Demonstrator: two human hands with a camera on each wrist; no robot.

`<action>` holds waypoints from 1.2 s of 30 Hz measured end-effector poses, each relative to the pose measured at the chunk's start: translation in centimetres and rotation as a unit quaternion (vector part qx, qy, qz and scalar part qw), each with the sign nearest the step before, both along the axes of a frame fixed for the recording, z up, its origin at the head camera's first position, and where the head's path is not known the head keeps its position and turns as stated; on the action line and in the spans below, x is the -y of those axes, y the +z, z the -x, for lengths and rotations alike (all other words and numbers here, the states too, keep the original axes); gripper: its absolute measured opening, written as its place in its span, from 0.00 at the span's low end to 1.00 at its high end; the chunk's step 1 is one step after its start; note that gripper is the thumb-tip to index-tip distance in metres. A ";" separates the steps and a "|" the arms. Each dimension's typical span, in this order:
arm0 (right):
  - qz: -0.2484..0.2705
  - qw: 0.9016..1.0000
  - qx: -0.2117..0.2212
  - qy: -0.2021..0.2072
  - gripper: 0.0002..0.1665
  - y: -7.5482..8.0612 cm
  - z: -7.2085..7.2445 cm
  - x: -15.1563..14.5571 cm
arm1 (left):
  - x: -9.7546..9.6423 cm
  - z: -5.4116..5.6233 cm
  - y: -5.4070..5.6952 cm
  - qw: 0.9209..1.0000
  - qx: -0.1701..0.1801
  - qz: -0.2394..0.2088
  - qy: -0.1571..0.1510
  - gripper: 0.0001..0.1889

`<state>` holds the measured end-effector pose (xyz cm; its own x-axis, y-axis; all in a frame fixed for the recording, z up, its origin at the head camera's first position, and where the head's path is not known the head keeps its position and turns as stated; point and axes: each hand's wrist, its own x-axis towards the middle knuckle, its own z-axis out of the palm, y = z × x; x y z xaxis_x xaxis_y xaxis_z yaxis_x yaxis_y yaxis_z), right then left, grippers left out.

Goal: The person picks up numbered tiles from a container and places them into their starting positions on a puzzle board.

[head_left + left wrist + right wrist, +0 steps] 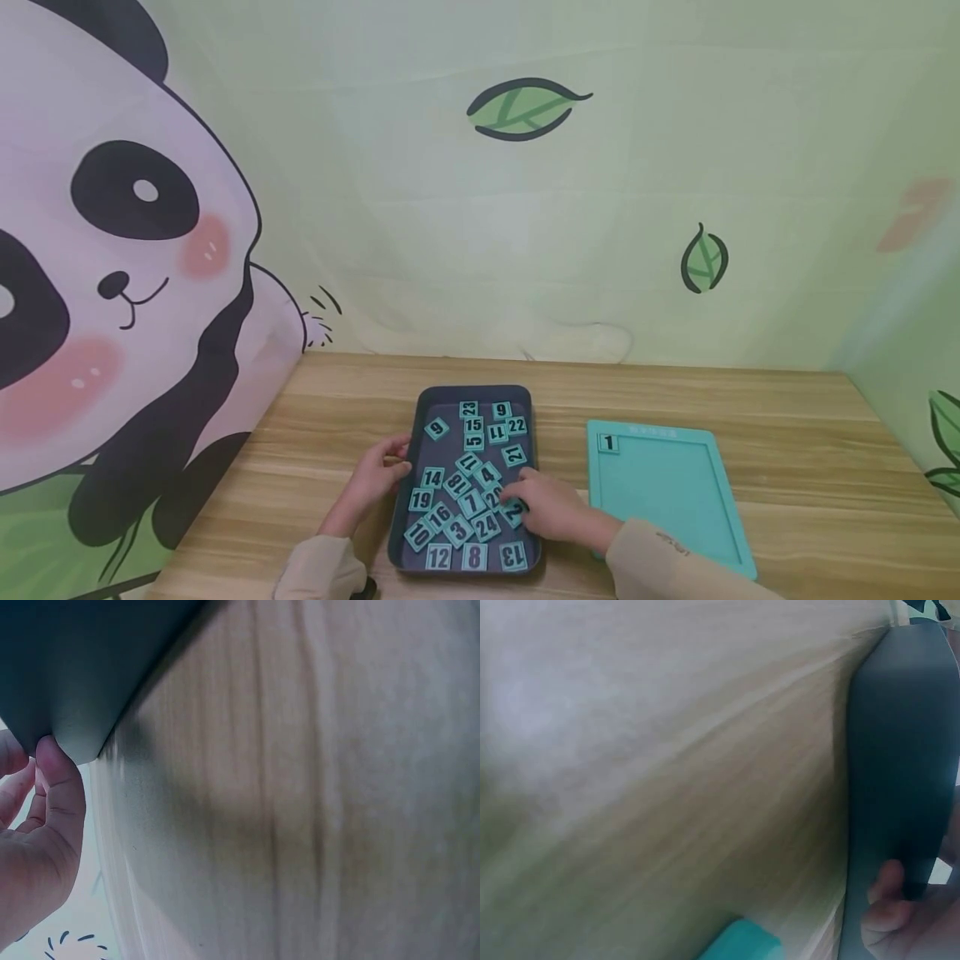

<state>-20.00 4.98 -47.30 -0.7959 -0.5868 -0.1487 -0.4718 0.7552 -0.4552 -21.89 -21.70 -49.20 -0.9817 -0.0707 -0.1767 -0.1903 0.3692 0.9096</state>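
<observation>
A dark rectangular tray (437, 454) holds many loose teal number tiles with black digits, such as the 7 tile (471, 502) and the 12 tile (438, 557). At its left side, my left hand (372, 479) grips the rim; the left wrist view shows thumb and fingers (61, 776) pinching the wall. My right hand (555, 507) reaches over the right rim, its curled fingertips on the number 2 tile (513, 512), partly covering it. In the right wrist view the tray wall (900, 765) hides most of those fingers. A teal board (660, 492) bears the 1 tile (608, 442) in its top left corner.
The tray and board lie on a wood-grain table (810, 467), with a strip of table between them. Behind stands a pale green wall cloth (420, 208) printed with leaves and a large panda (150, 275). My right forearm crosses the board's lower left corner.
</observation>
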 end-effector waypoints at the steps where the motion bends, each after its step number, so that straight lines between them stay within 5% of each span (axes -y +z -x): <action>1: 0.002 1.000 -0.002 -0.004 0.20 -0.1 0.0 0.0 | 0.0 0.0 0.0 1.000 0.000 0.000 -0.001 0.22; 9: -0.022 0.999 -0.028 -0.036 0.32 -0.8 -0.1 0.4 | -0.1 0.0 0.1 1.000 -0.002 0.001 0.001 0.22; 19: -0.043 0.996 -0.031 -0.068 0.29 -0.7 -0.3 1.0 | 0.1 0.0 -0.1 1.000 0.001 -0.002 0.001 0.22; 26: 0.021 0.995 -0.012 -0.099 0.25 0.4 -0.2 0.6 | 0.0 0.0 0.0 1.000 -0.002 0.002 -0.001 0.22; 36: 0.095 0.992 -0.040 -0.071 0.25 2.0 0.0 -2.5 | 0.1 0.2 -0.3 1.000 -0.008 0.001 0.000 0.23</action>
